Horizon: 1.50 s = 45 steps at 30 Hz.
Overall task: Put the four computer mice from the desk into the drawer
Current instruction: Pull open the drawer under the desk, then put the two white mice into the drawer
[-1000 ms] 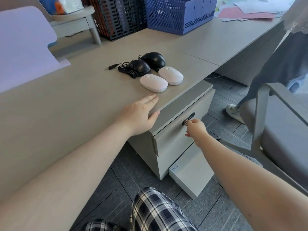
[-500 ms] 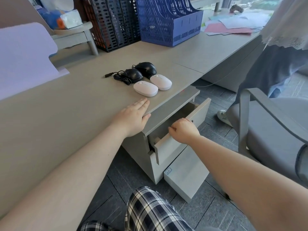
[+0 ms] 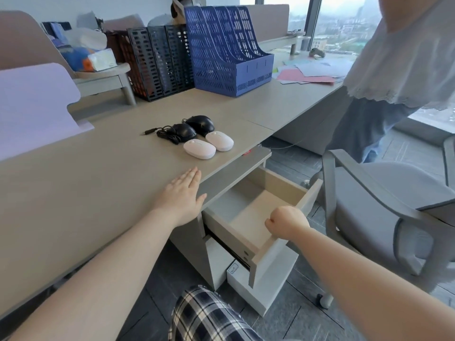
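Step in hand: opening the drawer (image 3: 248, 217). It stands pulled well out from the pedestal under the surface (image 3: 86, 183), and its light interior shows bare; no mouse is in it. The loading itself has not begun.

Right hand (image 3: 286, 221): fingers curled together over the top edge of the drawer front, clamped on it, knuckles up. Judged to be the pulling hand.

Left hand (image 3: 183, 193): lies flat, palm down, on the surface just beside the drawer opening, fingers straight and close together, holding nothing. It reads as a brace against the pull.

Task things, all placed relative to the drawer: the four mice sit in a tight cluster on the surface, beyond the drawer and slightly to its left, near the surface edge.
- near white mouse (image 3: 199, 149), closest to the drawer;
- far white mouse (image 3: 219, 141), just beside the first, to its right;
- corded black mouse (image 3: 184, 131), behind the white pair, its cable (image 3: 165, 135) bunched at its left with the plug lying loose;
- second black mouse (image 3: 200, 123), farthest from the drawer; it appears to touch the corded one.

Next move, as a judgement: the opening looks wide enough, so a hand can let go and reach forward for a mouse. The left hand is nearer the cluster; the near white mouse is the easy first pick. The corded one calls for gathering the cable with it, or the plug may drag and snag on the surface edge.

Bystander's legs (image 3: 364, 129) and an office chair (image 3: 394, 207) stand beyond and right of the drawer, clear of the reach path.
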### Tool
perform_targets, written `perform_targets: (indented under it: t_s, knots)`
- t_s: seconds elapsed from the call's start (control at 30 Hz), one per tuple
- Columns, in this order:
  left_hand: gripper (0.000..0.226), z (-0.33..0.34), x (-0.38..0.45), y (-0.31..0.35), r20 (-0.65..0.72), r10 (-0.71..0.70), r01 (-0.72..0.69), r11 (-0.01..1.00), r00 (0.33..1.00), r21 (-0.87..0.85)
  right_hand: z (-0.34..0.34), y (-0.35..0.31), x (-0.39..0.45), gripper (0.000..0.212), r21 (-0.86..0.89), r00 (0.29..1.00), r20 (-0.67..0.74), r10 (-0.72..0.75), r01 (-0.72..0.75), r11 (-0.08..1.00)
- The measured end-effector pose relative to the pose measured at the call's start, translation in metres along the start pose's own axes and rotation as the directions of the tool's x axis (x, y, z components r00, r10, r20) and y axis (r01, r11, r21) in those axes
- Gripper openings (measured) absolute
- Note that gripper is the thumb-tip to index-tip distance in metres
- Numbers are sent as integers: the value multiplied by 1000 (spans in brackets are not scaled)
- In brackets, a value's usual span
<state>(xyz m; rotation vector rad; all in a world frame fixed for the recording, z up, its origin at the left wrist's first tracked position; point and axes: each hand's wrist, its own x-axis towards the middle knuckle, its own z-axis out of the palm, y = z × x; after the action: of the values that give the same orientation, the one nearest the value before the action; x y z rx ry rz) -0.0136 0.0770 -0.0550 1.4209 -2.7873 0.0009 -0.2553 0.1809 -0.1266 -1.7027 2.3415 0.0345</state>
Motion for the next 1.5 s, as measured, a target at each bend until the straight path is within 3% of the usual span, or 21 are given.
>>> perform_targets:
  t_s: [0.6,1.0,1.17,1.37,1.5]
  knots:
    - [67,2,-13,7,-32,-13,13,1000,999,-12,-7,49,-66,30,-180,959,135,250,-225,958]
    - [54,-4,-9,9,-109,-60,50,994,992,-93,-13,26,-39,22,-47,979,61,195,-192,980]
    - [44,-14,6,10,-153,-153,114,964,976,-240,-30,3,-7,36,49,988,-73,135,-132,990]
    - [76,-11,40,-1,-181,-300,192,872,937,-451,-71,-39,40,30,337,910,-405,89,58,940]
    - [86,-14,70,-7,-126,-366,238,794,922,-560,-93,-65,75,46,376,889,-457,25,168,911]
